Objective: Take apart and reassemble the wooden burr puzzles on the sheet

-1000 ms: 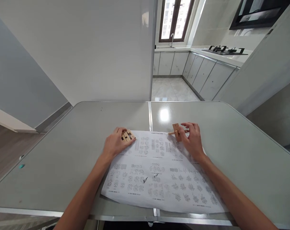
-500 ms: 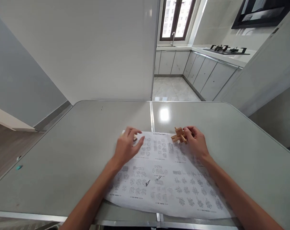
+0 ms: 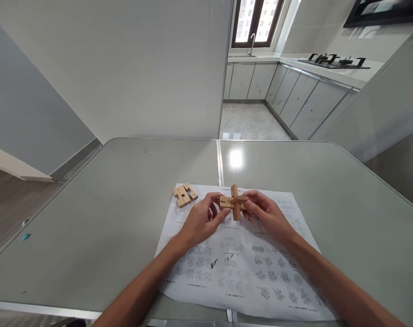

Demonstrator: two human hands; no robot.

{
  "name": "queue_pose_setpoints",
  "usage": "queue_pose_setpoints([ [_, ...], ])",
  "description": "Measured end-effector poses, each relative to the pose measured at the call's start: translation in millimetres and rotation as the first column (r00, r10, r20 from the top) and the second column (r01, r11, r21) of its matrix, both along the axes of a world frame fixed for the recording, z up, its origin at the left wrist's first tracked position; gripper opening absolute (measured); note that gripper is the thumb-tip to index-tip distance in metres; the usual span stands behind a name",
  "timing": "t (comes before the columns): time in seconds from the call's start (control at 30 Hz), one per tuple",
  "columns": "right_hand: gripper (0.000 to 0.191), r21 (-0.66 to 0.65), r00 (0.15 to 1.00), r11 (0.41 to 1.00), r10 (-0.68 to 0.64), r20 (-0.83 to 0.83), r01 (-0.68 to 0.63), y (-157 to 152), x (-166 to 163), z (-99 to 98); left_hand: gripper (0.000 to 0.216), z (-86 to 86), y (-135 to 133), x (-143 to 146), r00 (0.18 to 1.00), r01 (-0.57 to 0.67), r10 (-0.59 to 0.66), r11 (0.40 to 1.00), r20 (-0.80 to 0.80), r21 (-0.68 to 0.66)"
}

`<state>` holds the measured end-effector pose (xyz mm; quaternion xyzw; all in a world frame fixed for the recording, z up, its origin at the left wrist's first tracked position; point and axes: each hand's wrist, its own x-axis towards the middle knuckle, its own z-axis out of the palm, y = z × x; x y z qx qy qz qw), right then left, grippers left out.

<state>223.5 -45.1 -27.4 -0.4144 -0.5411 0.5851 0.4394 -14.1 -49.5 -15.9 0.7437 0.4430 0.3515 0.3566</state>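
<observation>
A cross-shaped wooden puzzle assembly [image 3: 234,202] is held above the printed instruction sheet [image 3: 247,268] between both hands. My left hand [image 3: 202,220] pinches its left arm with fingers curled. My right hand [image 3: 264,213] grips its right side, fingers wrapped round it. A small group of loose notched wooden pieces [image 3: 185,194] lies on the sheet's far left corner, apart from both hands.
The sheet rests on a grey table [image 3: 100,213] with a metal seam down its middle and a metal front edge. A small teal object [image 3: 25,236] sits near the table's left edge. A white partition wall stands behind; a kitchen with cabinets lies beyond.
My left hand left the loose pieces and moved right to the cross-shaped assembly. My right hand brought the assembly toward the middle and turned it. The view tilted down slightly.
</observation>
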Motion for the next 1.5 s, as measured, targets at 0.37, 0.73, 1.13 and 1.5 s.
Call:
queue_pose_setpoints([
  [0.37, 0.025, 0.012, 0.996, 0.999, 0.048, 0.073, -0.049, -3, -3, 1.8, 0.029, -6.4, 0, 1, 0.993, 0.028, -0.027, 1.0, 0.113, -0.008],
  [0.73, 0.031, 0.028, 0.984, 1.0, -0.006, 0.179, 0.001, -2, -4, -6.3, 0.03, -11.4, -4, 2, 0.998, 0.015, -0.016, 1.0, 0.062, 0.024],
  [1.13, 0.033, 0.051, 0.974, 0.998, -0.047, 0.222, 0.036, -4, -6, -2.4, 0.029, -11.6, -4, 3, 1.0, -0.025, 0.025, 1.0, 0.009, -0.003],
  [1.5, 0.036, 0.067, 0.978, 0.996, -0.077, 0.195, 0.065, -2, -7, -6.2, 0.031, -7.0, -1, 5, 0.997, -0.08, 0.08, 0.996, 0.01, 0.025],
])
